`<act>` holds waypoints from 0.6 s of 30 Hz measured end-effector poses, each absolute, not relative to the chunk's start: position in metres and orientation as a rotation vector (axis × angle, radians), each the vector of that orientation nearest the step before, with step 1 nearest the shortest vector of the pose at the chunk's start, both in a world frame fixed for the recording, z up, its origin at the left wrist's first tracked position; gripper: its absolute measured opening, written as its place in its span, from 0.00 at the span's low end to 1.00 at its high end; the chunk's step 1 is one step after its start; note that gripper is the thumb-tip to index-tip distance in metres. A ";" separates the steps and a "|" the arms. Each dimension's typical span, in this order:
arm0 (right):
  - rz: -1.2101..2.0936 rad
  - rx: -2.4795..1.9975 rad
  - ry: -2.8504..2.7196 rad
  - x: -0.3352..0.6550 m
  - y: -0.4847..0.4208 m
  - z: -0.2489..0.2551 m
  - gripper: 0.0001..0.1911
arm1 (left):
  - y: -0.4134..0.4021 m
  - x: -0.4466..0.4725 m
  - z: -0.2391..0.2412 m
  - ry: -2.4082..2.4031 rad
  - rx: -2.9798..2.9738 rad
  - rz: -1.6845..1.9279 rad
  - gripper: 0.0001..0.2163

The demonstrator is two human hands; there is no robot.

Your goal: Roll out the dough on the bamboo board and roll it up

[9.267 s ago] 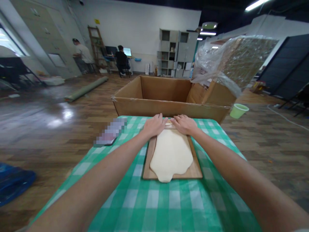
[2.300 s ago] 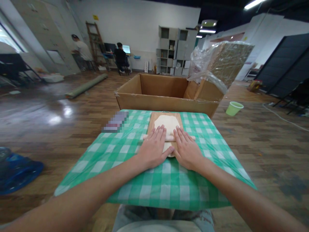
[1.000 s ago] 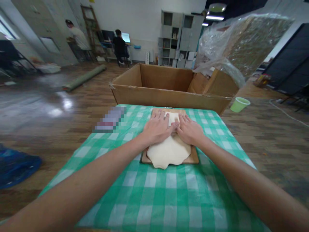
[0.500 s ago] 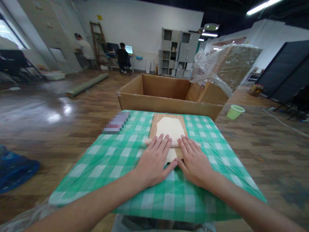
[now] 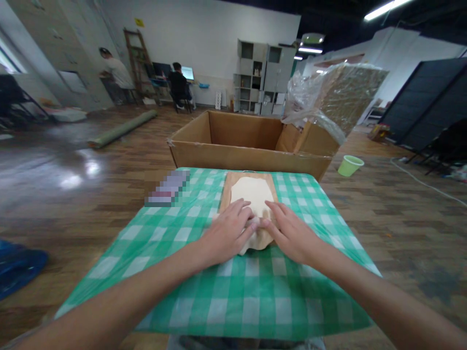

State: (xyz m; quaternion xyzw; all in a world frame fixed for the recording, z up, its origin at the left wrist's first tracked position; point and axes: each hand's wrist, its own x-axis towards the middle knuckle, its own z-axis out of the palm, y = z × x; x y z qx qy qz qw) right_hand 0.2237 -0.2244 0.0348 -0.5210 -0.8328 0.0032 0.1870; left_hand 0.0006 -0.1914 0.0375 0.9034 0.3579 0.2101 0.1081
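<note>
A sheet of pale dough (image 5: 251,188) lies on a wooden board (image 5: 225,189), its near end hanging past the board's front edge. Across the dough runs a rolling pin (image 5: 260,222), mostly hidden beneath my hands. My left hand (image 5: 228,233) grips it from the left, fingers bent over the top and thumb on the near side. From the right, my right hand (image 5: 294,233) holds it the same way, its fingers reaching forward over the dough. The two thumbs are close together near the pin's middle.
A green checked tablecloth (image 5: 182,272) covers the table. On its far left corner is a blurred-out flat object (image 5: 168,188). Beyond the table stands a large open cardboard box (image 5: 233,151). A green bucket (image 5: 350,166) is on the floor at right. Two people sit far back.
My hands have gone from lying flat on the rolling pin to curling around it, with wrists raised. The dough's near end hangs lower. The whole view has shifted slightly.
</note>
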 end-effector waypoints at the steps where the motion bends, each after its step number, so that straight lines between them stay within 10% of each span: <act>1: -0.072 -1.440 -2.373 0.222 -0.209 0.035 0.28 | -0.186 0.003 0.036 1.042 2.681 0.609 0.14; 18: -0.142 -1.435 -2.509 0.195 -0.193 0.015 0.34 | -0.144 0.002 0.020 1.316 2.860 0.430 0.25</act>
